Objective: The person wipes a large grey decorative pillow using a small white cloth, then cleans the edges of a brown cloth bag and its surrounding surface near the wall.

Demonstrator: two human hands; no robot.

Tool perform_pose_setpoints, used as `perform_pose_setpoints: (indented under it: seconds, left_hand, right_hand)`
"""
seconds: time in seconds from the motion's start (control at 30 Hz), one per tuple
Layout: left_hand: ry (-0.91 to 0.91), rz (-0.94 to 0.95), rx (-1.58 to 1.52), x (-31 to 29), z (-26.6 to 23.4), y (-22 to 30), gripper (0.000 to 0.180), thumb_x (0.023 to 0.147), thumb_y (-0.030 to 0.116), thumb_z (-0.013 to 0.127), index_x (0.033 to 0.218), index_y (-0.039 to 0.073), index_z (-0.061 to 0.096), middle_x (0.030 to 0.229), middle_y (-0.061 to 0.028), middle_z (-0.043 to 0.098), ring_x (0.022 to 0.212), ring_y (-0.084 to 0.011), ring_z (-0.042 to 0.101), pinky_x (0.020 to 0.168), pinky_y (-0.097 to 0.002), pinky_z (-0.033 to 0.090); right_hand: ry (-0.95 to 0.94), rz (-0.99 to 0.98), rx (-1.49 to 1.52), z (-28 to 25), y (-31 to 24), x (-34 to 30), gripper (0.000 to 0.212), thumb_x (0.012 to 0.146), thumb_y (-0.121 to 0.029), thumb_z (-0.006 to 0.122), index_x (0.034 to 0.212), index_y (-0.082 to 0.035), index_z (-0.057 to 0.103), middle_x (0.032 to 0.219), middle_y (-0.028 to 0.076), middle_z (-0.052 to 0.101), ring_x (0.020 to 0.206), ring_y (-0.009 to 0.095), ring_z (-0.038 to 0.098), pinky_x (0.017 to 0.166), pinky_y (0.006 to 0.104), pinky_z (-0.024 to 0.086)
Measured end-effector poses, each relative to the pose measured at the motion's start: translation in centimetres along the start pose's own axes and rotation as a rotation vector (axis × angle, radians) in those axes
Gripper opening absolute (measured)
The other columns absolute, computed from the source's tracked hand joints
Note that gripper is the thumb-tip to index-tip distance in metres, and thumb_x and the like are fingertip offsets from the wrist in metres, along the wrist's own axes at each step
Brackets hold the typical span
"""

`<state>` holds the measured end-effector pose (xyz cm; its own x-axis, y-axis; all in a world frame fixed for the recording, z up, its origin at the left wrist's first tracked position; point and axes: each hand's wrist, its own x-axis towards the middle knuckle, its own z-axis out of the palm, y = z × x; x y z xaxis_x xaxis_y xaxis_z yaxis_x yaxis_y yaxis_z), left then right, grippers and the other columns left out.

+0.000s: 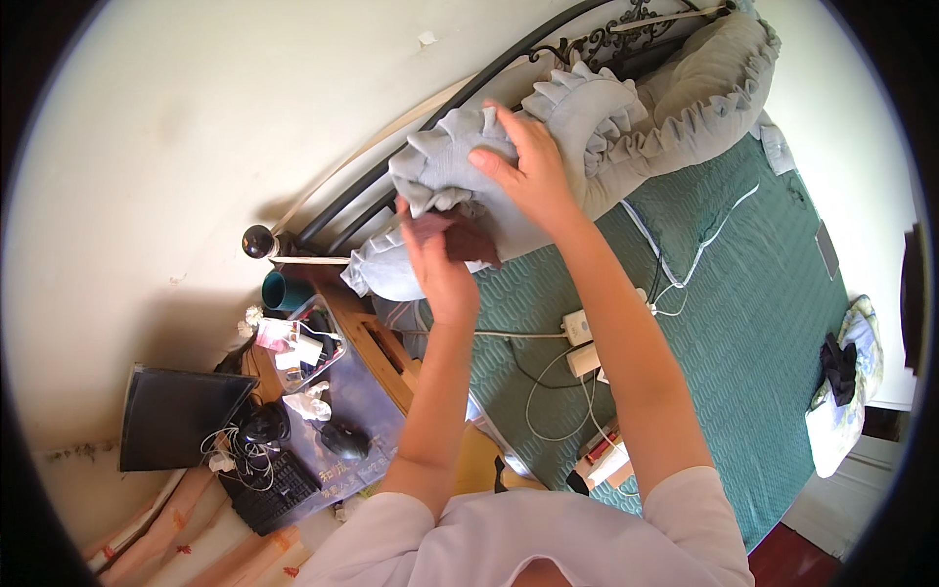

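A long grey padded cushion [523, 220] with ruffled edges lies against the black metal headboard [364, 183]. My right hand [533, 176] grips its upper ruffled part, thumb on the near face and fingers toward the top edge. Just below and to the left, my left hand [442, 279] holds a dark brown cloth [468, 240] against the cushion's underside; that hand is slightly blurred. Its fingertips are partly hidden by the cloth and ruffle. More of the grey ruffled padding [699, 98] stretches to the right along the headboard.
Below spreads a bed with a green quilted cover [724, 362] and a matching pillow [690, 220]. Power strips [579, 328] with loose cords lie on it. At left, a desk holds a keyboard [269, 492], a mouse [344, 440], a monitor [181, 416] and a clear bin [318, 357].
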<state>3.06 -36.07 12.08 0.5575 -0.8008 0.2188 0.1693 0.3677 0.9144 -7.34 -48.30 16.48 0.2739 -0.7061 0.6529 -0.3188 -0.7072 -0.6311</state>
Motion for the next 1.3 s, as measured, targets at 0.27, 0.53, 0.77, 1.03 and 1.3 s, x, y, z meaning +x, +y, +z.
perform_pose_setpoints:
  seconds: [0.27, 0.53, 0.77, 1.03, 1.3]
  left_hand:
    - [0.125, 0.476, 0.668, 7.0, 5.6, -0.5, 0.037, 0.092, 0.013, 0.053, 0.126, 0.001, 0.045, 0.131, -0.0136, 0.045, 0.116, -0.0233, 0.048, 0.1, -0.0365, 0.037]
    - [0.081, -0.286, -0.309, 9.0, 8.3, -2.6, 0.03, 0.097, 0.036, 0.045, 0.098, 0.008, 0.057, 0.094, -0.0053, 0.06, 0.087, -0.0191, 0.056, 0.078, -0.0331, 0.048]
    - [0.046, 0.18, 0.23, 8.1, 0.6, -3.8, 0.034, 0.093, 0.033, 0.044, 0.108, 0.003, 0.053, 0.1, -0.017, 0.059, 0.087, -0.0349, 0.057, 0.089, -0.0467, 0.046]
    - [-0.387, 0.392, 1.343, 2.1, -4.8, -8.0, 0.057, 0.072, 0.01, 0.065, 0.126, 0.007, 0.049, 0.115, -0.0117, 0.053, 0.106, -0.0319, 0.05, 0.09, -0.0436, 0.044]
    - [0.187, 0.304, 1.642, 3.9, -12.5, -3.5, 0.043, 0.079, 0.01, 0.055, 0.121, 0.01, 0.056, 0.112, -0.0113, 0.057, 0.107, -0.0331, 0.053, 0.088, -0.0454, 0.044]
  right_hand:
    - [0.139, 0.244, 0.153, 2.0, 0.2, -0.4, 0.038, 0.085, -0.032, 0.068, 0.1, 0.003, 0.062, 0.083, 0.013, 0.063, 0.076, 0.026, 0.059, 0.07, 0.0373, 0.047]
    - [0.084, 0.544, 0.711, -1.7, 1.3, -2.4, 0.029, 0.09, -0.027, 0.065, 0.1, 0.0, 0.062, 0.085, -0.001, 0.061, 0.077, 0.004, 0.052, 0.07, 0.0211, 0.044]
    - [0.33, 0.612, 0.969, -0.8, 2.7, 0.5, 0.024, 0.091, -0.024, 0.064, 0.098, -0.001, 0.063, 0.085, -0.002, 0.062, 0.075, 0.004, 0.053, 0.069, 0.0206, 0.043]
    - [0.352, 0.659, 0.786, 2.1, 5.1, 1.0, 0.026, 0.089, -0.025, 0.067, 0.094, 0.0, 0.064, 0.084, -0.002, 0.061, 0.076, 0.004, 0.051, 0.069, 0.0212, 0.042]
    - [0.413, 0.611, 0.816, 2.6, 5.8, 2.4, 0.028, 0.088, -0.026, 0.069, 0.098, 0.0, 0.064, 0.087, -0.002, 0.062, 0.077, 0.005, 0.052, 0.071, 0.0219, 0.042]
